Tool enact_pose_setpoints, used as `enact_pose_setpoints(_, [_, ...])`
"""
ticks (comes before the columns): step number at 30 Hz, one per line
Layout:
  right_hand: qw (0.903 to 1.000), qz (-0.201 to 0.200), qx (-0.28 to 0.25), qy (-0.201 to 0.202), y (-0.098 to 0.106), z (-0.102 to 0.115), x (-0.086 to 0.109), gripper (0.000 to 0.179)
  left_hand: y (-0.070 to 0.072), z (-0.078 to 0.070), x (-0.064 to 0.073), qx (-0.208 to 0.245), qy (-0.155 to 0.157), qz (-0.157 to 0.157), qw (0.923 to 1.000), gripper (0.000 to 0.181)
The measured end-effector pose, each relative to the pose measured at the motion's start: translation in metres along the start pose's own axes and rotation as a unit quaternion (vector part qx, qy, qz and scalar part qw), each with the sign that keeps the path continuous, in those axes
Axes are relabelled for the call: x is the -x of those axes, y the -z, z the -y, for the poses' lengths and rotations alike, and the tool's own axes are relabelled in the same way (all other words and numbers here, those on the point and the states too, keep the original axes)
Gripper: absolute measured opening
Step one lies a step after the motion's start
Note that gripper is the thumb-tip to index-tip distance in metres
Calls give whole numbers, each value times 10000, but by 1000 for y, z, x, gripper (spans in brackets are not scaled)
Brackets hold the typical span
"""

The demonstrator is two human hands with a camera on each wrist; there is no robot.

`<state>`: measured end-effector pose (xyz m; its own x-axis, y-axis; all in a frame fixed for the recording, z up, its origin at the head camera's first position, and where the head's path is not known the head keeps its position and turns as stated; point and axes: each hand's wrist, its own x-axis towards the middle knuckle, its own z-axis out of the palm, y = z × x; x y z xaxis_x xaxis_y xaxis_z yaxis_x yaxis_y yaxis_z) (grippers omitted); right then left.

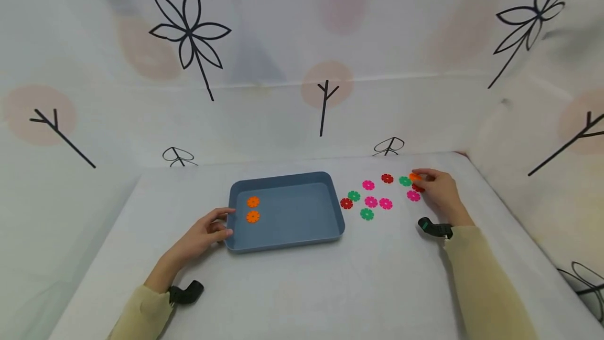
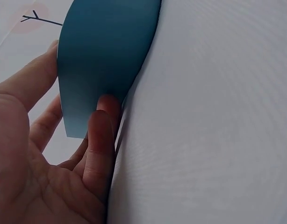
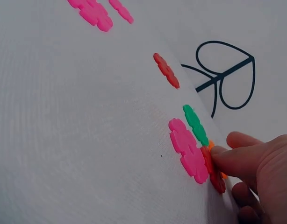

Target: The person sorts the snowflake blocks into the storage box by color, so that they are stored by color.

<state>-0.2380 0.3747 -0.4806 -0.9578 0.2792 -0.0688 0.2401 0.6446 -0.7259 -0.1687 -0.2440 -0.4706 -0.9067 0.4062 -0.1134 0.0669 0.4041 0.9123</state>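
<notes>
My left hand (image 1: 200, 235) holds the left end of a shallow blue-grey tray (image 1: 288, 246), fingertips at its rim and outer wall. In the left wrist view, the fingers (image 2: 100, 144) lie against the tray's wall (image 2: 106, 42). Two orange notched plastic discs (image 1: 252, 202) lie in the tray's left part. To the right, my right hand (image 1: 439, 189) pinches another orange notched disc (image 1: 414, 177) between thumb and finger. A red disc (image 3: 213, 172) lies right under those fingertips, partly hidden, beside a pink disc (image 3: 188, 150) and a green disc (image 3: 196, 125).
Several more pink, green and red discs (image 1: 370, 202) are scattered on the white tabletop between the tray and my right hand. A red one (image 1: 346, 203) lies close to the tray's right side. Behind the table hangs a patterned white cloth (image 1: 273, 119).
</notes>
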Motion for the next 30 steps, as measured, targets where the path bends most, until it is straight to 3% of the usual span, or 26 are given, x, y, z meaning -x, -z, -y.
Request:
enact_pose_setpoints(8, [9999, 75, 2, 109, 1, 5, 0, 37, -2, 3, 0, 78, -44, 37, 10000, 57])
enact_pose_setpoints(17, [9994, -206, -152, 212, -3, -1, -3, 34, -1, 4, 1, 121, -59, 31, 9999, 57])
enact_pose_setpoints(30, [9937, 401, -1016, -232, 14, -1, 0, 43, 0, 1, 0, 82, -55, 44, 9999, 58])
